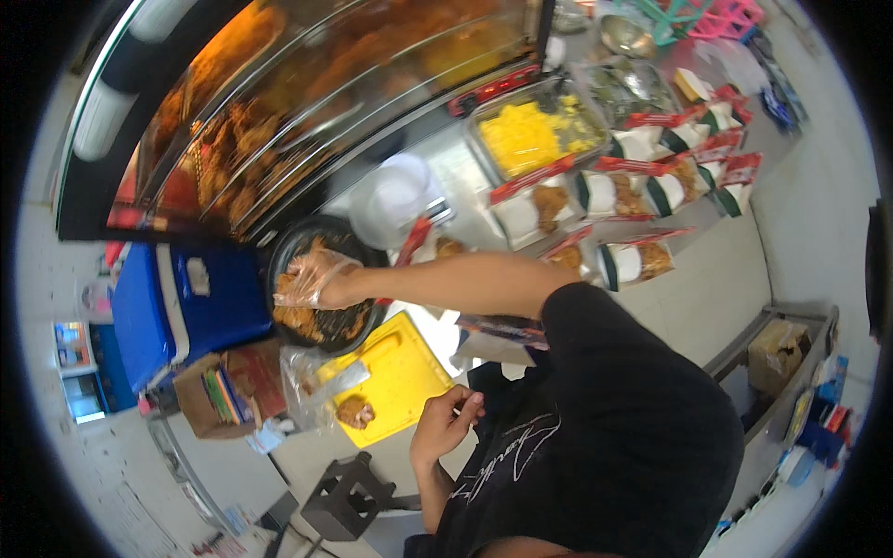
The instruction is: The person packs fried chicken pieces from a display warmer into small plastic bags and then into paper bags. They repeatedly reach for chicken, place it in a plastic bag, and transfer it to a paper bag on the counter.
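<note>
Shiny metal bench [452, 147] across the upper middle of the frame, right beside a glass display case [321, 102] stuffed with fried food at upper left. Left of centre sits a round black bowl [361, 247] with orange-brown coated pieces [296, 322] in it. Person's right hand [321, 277], in a clear plastic glove, is down in that bowl with fingers on the pieces; can't really tell if it's gripping one. Left hand [446, 423] is bare and loosely curled in front of the black shirt [633, 418], lower centre. Just below the bowl there's a yellow tray [400, 367] with one browned piece [354, 412] near its lower edge. Blue cooler [223, 298] is just left of the bowl, and a bunch of red-edged packs [530, 214] of rice and fried pieces fill the upper right.
</note>
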The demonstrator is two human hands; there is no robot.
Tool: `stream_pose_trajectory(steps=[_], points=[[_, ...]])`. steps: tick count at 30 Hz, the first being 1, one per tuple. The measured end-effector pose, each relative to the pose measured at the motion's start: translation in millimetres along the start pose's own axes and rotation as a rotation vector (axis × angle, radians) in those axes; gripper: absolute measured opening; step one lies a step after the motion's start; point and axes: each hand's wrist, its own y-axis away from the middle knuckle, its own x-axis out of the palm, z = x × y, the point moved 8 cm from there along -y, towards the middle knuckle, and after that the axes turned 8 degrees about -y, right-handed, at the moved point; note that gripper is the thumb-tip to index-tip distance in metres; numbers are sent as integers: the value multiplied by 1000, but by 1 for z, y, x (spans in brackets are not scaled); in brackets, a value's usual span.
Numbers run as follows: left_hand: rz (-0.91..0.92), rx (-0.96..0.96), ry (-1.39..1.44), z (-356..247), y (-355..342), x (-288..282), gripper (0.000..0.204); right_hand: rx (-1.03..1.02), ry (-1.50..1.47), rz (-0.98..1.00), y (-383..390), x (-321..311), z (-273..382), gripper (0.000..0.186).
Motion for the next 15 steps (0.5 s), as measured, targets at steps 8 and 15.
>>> stream_pose_trajectory(steps=[8, 15], points=[[70, 290, -500, -179, -182, 29, 23, 23, 825, 126, 204, -391, 178, 47], [-186, 846, -252, -313, -505, 163, 34, 487, 1205, 286, 321, -636, 56, 42]])
